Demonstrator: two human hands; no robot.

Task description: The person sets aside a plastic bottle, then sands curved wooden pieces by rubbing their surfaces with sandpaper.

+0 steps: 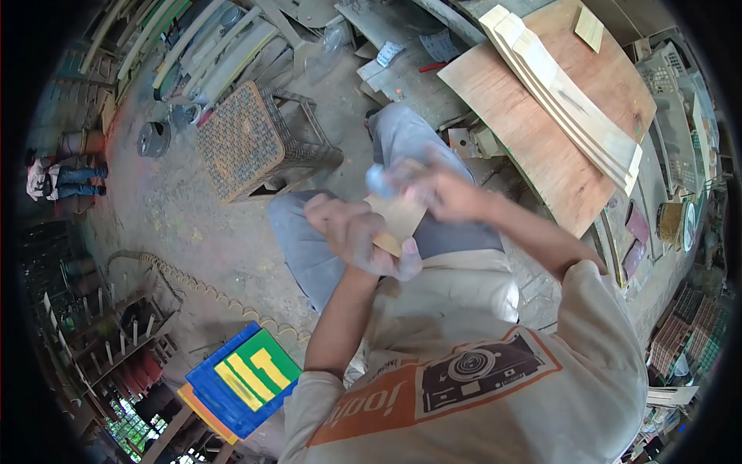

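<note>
Over the lap, my left hand (357, 234) is closed round a thin tan wooden piece (400, 215), whose rounded end shows below the fingers. My right hand (437, 189) is at the upper right edge of that piece, smeared by motion, with its fingers curled. A blurred light blue thing (379, 182) shows at its fingertips, beside the top of the wooden piece. What exactly the right hand grips cannot be made out.
A woven-top stool (241, 139) stands ahead on the left. Curved pale strips (560, 93) lie on a plywood sheet (533, 116) at the right. Blue, green and yellow panels (243, 379) and a coiled hose (209, 292) are at lower left. A person (66, 182) is at far left.
</note>
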